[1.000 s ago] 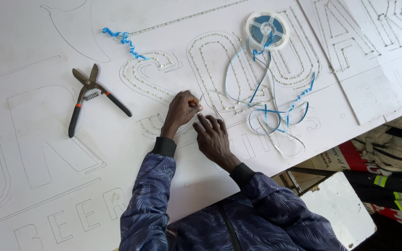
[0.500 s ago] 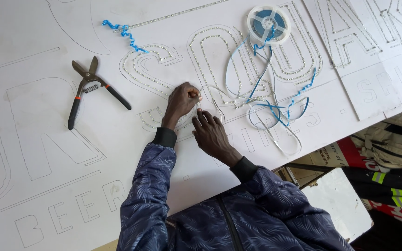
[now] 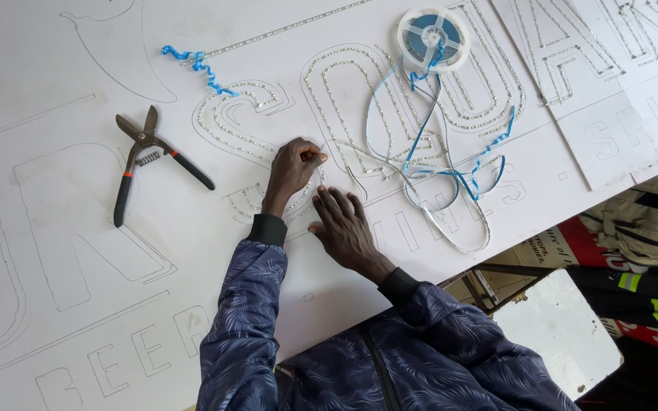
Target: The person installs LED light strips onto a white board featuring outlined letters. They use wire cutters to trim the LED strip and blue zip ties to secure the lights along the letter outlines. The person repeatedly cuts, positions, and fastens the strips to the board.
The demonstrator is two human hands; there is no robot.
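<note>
We see two hands on one white board, which covers the worktop. Nearest us, the right hand (image 3: 344, 228) lies flat on the board (image 3: 78, 251), fingers spread, just below the strip. The left hand (image 3: 292, 166), just beyond it, is curled, its fingertips pinching one thin light strip (image 3: 359, 152) that runs along an outlined letter. Left of the hands lies one pair of snips (image 3: 146, 156) with black and orange handles, blades parted. Beyond the hands, loose loops of white strip and blue backing tangle up to one round reel (image 3: 433, 36). One curl of blue backing (image 3: 196, 65) lies apart, above the snips.
</note>
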